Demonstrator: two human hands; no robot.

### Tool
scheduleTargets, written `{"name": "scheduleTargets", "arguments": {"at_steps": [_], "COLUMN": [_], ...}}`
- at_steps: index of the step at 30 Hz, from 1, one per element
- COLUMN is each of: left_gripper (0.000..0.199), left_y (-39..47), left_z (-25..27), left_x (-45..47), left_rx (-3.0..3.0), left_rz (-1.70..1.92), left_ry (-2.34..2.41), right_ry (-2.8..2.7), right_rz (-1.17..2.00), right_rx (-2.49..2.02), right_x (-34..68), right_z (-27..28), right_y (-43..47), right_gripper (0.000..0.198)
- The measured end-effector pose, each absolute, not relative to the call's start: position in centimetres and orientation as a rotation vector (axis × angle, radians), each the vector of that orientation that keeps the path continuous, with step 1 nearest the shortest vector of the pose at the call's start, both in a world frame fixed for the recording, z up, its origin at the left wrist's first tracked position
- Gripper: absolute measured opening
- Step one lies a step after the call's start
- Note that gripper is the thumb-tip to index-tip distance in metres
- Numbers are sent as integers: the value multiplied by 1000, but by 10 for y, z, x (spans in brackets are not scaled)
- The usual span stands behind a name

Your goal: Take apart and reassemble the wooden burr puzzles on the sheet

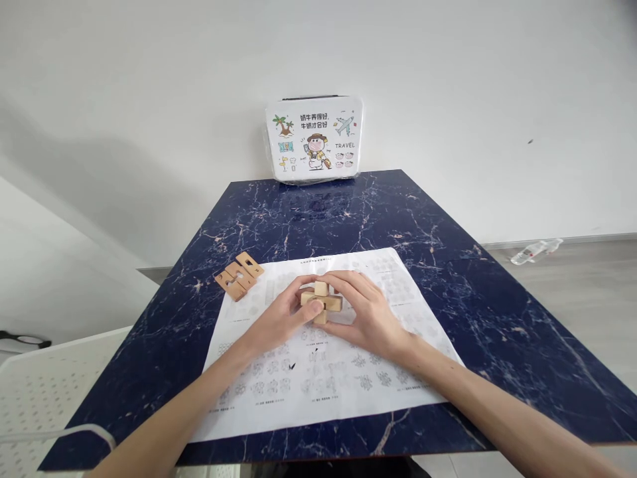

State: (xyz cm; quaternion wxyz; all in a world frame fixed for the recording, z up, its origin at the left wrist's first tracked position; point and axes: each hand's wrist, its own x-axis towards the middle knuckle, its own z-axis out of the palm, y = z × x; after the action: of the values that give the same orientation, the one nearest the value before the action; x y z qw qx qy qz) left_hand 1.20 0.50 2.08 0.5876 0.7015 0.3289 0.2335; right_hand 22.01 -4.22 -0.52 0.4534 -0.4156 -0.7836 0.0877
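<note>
Between my two hands is a wooden burr puzzle (334, 303), its pale bars crossing one another. My left hand (289, 311) grips it from the left, thumb pressed on the front near the centre. From the right, my right hand (367, 309) closes round it, fingers over the top and thumb at the lower bar. Some of the puzzle is hidden by the fingers. Under the hands lies a white instruction sheet (318, 378) printed with small diagrams. Left of my left hand, several flat wooden pieces with cut-out holes (239, 275) lie together on the sheet's upper left corner.
The dark blue marble-patterned table (318, 226) reaches to the wall. A white case with cartoon prints (315, 139) stands at its far edge. On the floor at right lies a clear plastic bottle (536, 251). A white perforated surface (50, 392) and a white cable (64, 431) are at lower left.
</note>
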Motion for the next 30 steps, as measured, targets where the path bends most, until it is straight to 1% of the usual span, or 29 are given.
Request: {"name": "scheduleTargets", "arguments": {"at_steps": [8, 12, 17, 19, 22, 23, 25, 27, 30], "left_gripper": [52, 55, 58, 57, 54, 54, 55, 57, 68], "left_y": [9, 6, 5, 6, 7, 7, 7, 8, 10], "left_z": [19, 14, 19, 22, 24, 24, 24, 22, 18], "left_x": [9, 9, 10, 9, 8, 7, 7, 6, 4], "left_rx": [1609, 1611, 1567, 1568, 1631, 1658, 1704, 1734, 1768], "left_rz": [587, 619, 669, 682, 685, 680, 664, 648, 634], "left_ry": [733, 722, 798, 866, 967, 993, 1027, 1005, 893], "right_ry": [-1874, -1907, -1904, -1855, -1817, -1824, -1842, -1820, -1731], "right_rz": [200, 261, 385, 375, 364, 377, 432, 509, 633], "right_rx": [-1037, -980, -957, -992, -1024, -1026, -1030, -1049, -1069], "right_x": [214, 216, 222, 223, 223, 222, 221, 220, 220], "right_z": [-7, -7, -8, -8, -9, -9, -9, -10, -9], "right_y": [-42, -41, -39, -38, -38, -38, -38, -38, -38], "right_gripper": [55, 54, 65, 56, 28, 21, 16, 16, 16]}}
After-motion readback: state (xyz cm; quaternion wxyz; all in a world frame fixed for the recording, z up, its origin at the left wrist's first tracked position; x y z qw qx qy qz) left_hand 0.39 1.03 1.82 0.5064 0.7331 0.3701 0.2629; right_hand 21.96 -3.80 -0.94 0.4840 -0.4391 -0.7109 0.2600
